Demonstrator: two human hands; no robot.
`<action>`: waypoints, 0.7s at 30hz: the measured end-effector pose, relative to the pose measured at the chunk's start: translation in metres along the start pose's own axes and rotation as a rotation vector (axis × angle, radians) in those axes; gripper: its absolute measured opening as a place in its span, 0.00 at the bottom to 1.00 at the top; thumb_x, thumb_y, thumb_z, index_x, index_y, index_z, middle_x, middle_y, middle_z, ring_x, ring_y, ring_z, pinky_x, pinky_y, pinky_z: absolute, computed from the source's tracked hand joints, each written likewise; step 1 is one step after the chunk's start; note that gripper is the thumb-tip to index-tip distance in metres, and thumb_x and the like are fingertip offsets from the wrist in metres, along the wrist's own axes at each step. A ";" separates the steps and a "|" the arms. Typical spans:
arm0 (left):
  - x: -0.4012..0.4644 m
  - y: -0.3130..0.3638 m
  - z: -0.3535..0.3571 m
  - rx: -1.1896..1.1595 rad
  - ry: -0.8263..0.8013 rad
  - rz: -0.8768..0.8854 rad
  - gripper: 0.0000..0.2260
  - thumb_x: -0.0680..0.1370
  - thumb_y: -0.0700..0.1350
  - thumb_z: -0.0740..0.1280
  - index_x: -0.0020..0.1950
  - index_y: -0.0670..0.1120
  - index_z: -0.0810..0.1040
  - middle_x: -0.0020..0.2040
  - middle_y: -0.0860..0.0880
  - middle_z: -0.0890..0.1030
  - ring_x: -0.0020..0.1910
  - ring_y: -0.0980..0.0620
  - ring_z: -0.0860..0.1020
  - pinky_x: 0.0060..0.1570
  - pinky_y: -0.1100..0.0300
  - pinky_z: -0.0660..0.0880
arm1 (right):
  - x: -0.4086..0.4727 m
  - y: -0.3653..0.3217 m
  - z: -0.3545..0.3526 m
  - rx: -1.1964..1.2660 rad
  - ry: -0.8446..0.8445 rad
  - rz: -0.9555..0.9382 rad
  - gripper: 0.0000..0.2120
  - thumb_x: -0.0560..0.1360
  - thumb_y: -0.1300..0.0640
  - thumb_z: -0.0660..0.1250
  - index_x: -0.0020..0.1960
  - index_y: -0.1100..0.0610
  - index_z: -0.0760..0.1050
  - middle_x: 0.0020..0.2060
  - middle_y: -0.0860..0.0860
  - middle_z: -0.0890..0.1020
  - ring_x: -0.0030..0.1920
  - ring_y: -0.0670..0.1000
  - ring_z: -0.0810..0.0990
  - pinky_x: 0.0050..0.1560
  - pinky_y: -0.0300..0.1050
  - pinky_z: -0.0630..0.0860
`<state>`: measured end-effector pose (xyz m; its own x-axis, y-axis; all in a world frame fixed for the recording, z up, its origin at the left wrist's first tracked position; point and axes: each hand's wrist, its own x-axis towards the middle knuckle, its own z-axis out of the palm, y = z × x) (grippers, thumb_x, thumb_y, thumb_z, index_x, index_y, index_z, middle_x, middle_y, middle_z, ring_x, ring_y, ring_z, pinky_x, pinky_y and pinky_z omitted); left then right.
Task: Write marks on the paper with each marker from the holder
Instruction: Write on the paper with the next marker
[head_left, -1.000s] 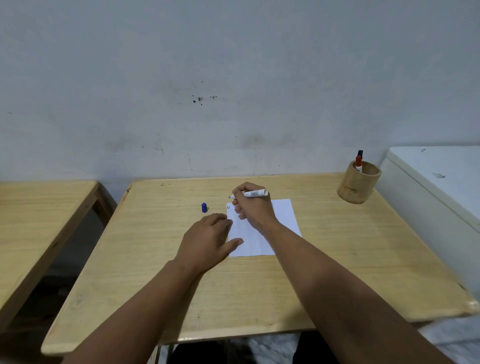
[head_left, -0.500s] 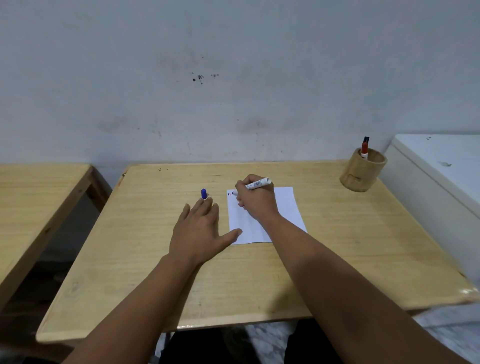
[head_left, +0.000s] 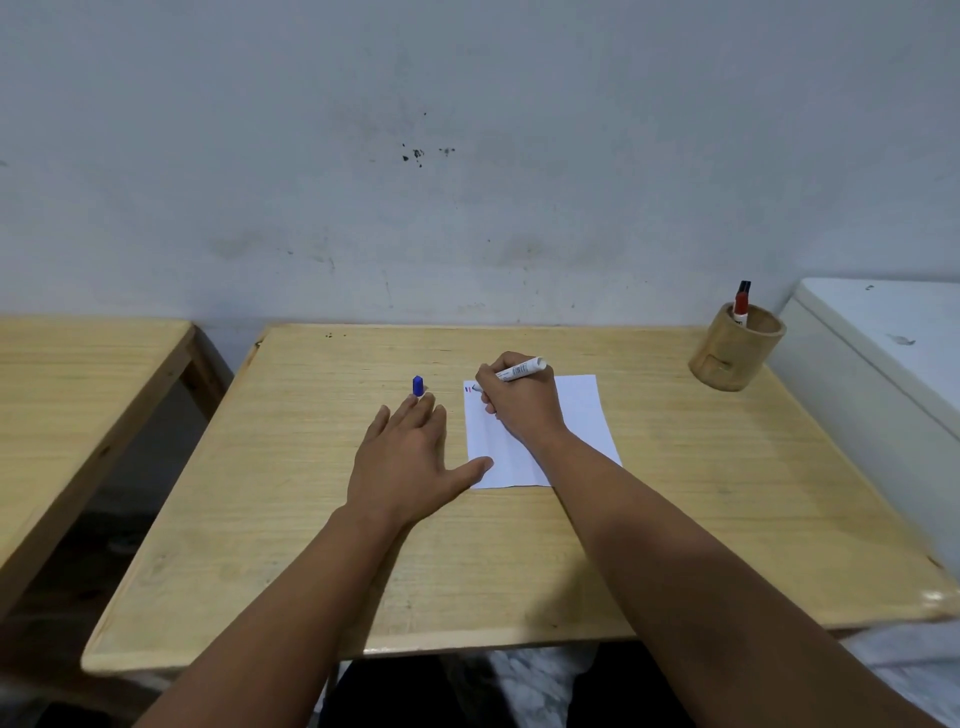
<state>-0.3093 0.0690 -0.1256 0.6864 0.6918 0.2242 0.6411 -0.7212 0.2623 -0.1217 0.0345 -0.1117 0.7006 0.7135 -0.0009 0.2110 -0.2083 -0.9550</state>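
Right hand (head_left: 524, 402) grips white marker (head_left: 519, 370) — label unreadable; left hand (head_left: 402, 457) flat, holding nothing.

a scuffed grey wall (head_left: 467, 182) stood behind a wooden bench (head_left: 519, 545); a second bench (head_left: 78, 389) sat left, a white cabinet (head_left: 893, 353) right.

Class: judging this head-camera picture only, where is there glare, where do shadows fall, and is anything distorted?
Head view: glare on the table's near right corner; soft shadow beneath the right hand on the paper; wide-angle bowing of the table edges; lighting even and dim.
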 end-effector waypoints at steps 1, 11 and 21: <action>0.000 0.000 0.000 0.002 0.003 0.002 0.41 0.71 0.77 0.56 0.68 0.46 0.75 0.80 0.50 0.68 0.81 0.52 0.59 0.80 0.46 0.55 | 0.000 0.000 0.000 -0.003 0.001 0.003 0.11 0.72 0.51 0.71 0.36 0.56 0.78 0.37 0.56 0.88 0.32 0.50 0.87 0.39 0.48 0.84; -0.002 -0.003 0.001 -0.019 0.008 0.010 0.38 0.71 0.77 0.57 0.63 0.47 0.77 0.77 0.50 0.71 0.79 0.52 0.63 0.78 0.45 0.58 | -0.003 -0.022 -0.013 0.206 0.053 -0.005 0.15 0.76 0.48 0.78 0.40 0.52 0.76 0.29 0.47 0.80 0.25 0.45 0.75 0.27 0.38 0.69; 0.003 0.005 -0.017 -0.175 0.339 -0.064 0.23 0.73 0.63 0.71 0.60 0.49 0.82 0.57 0.52 0.80 0.56 0.46 0.77 0.48 0.50 0.78 | -0.003 -0.067 -0.067 0.495 0.110 0.035 0.05 0.82 0.56 0.70 0.49 0.54 0.83 0.37 0.55 0.83 0.27 0.49 0.74 0.29 0.40 0.69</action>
<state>-0.3098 0.0686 -0.1081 0.4759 0.7288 0.4922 0.5905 -0.6796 0.4353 -0.0925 0.0010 -0.0276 0.7746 0.6317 -0.0295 -0.1436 0.1303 -0.9810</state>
